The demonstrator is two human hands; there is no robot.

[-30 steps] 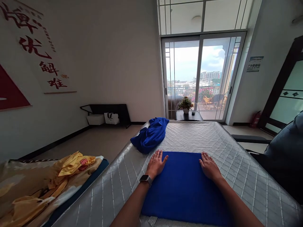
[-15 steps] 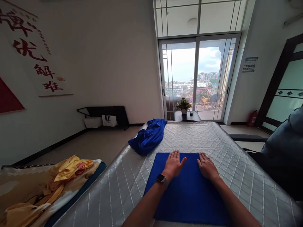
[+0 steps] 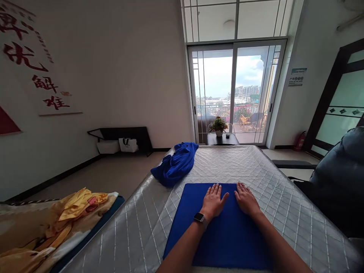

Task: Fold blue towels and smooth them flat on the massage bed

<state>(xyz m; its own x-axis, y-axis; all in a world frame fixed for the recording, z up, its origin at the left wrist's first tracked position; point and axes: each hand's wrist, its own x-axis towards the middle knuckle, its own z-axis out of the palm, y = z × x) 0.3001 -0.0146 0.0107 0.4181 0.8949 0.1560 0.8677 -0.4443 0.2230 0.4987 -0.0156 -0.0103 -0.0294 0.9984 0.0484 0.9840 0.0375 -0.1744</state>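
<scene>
A flat blue rectangular cloth (image 3: 227, 239) lies on the silver quilted cover (image 3: 136, 227). My left hand (image 3: 214, 201), with a watch at the wrist, rests palm down on its upper part, fingers stretched out. Palm down near the cloth's upper right corner is my right hand (image 3: 247, 199), its fingers straight and thumb apart. Neither hand grips anything. Beyond the cloth to the left, a crumpled blue cloth (image 3: 176, 165) is heaped at the cover's left edge.
Yellow clothes (image 3: 76, 204) lie on a lower surface at left. A small table (image 3: 222, 140) with a potted plant (image 3: 218, 126) stands beyond the far edge. On the right are a dark padded seat (image 3: 341, 167) and a fire extinguisher (image 3: 300, 141).
My left hand has shifted a little to the right across the flat cloth, nearer my right hand. The view has turned slightly to the right.
</scene>
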